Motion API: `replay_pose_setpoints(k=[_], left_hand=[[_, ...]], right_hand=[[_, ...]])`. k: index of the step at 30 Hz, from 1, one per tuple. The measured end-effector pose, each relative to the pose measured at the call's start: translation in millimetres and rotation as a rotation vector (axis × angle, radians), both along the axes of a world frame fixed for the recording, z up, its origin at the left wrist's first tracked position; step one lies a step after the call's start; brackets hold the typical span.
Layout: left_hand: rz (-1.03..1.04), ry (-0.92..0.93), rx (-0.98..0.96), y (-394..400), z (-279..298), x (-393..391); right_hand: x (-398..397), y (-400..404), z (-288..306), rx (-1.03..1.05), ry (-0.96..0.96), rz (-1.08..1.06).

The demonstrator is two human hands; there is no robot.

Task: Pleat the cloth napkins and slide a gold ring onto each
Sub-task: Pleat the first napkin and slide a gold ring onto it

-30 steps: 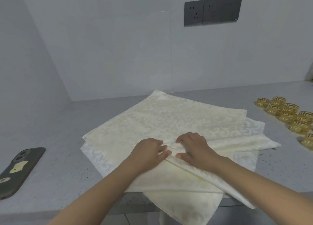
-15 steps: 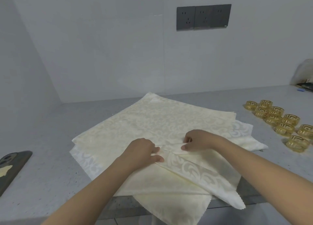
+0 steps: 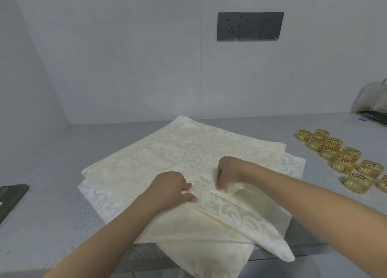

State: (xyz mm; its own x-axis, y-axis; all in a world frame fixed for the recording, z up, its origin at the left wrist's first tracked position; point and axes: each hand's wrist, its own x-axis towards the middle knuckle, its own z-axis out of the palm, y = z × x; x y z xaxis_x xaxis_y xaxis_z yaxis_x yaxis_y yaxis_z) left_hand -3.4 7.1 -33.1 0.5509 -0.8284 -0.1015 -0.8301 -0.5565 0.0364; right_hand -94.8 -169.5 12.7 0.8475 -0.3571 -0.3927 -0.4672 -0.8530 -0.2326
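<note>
Both hands are down on the top cream napkin (image 3: 209, 152), which lies on a stack of napkins on the grey counter (image 3: 52, 194). The left hand (image 3: 169, 187) presses the folded edge, thumb out along the crease, fingers seemingly pinching it, though they are partly hidden. Just beside it the right hand (image 3: 229, 171) pinches a bunched fold. The gold rings (image 3: 343, 158) sit well off to the right hand's far side.
</note>
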Motion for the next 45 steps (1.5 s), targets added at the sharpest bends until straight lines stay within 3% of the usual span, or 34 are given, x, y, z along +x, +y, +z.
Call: replay_pose_setpoints(k=[2,6,9,13,22,29,33,36,39,42,45], left_hand=[[-0.001,-0.007,-0.012,0.3,0.4,0.0],[0.035,0.057,-0.054,2.2,1.3,-0.9],[0.088,0.185,-0.191,5.2,5.3,0.8],[0.109,0.395,-0.218,8.6,19.3,-0.8],[0.094,0.395,-0.102,3.5,21.4,4.8],[0.093,0.408,-0.07,6.1,22.8,1.5],[-0.009,0.253,0.02,14.0,17.9,-8.3],[-0.054,0.182,0.036,16.2,14.9,-14.0],[-0.046,0.185,0.063,15.9,15.1,-14.8],[-0.04,0.204,0.098,13.7,17.7,-12.9],[-0.019,0.267,0.071,10.0,19.7,-11.2]], right_hand=[[0.8,-1.2,6.9,0.084,0.008,-0.062],[4.8,-4.7,12.5,0.589,0.046,-0.255],[0.8,-3.5,9.3,0.828,0.055,-0.322],[-10.5,-0.3,4.5,0.965,0.044,-0.265],[-39.0,24.5,14.5,1.083,0.029,-0.195],[-48.1,34.7,-7.3,0.899,-0.076,-0.086],[-50.3,33.7,-18.6,0.78,-0.27,-0.037],[-46.1,30.9,-28.8,0.414,-0.446,0.084],[-40.2,28.3,-39.7,0.014,-0.505,0.256],[-34.5,24.8,-45.7,0.026,-0.549,0.293],[-30.7,25.6,-48.2,0.143,-0.615,0.176]])
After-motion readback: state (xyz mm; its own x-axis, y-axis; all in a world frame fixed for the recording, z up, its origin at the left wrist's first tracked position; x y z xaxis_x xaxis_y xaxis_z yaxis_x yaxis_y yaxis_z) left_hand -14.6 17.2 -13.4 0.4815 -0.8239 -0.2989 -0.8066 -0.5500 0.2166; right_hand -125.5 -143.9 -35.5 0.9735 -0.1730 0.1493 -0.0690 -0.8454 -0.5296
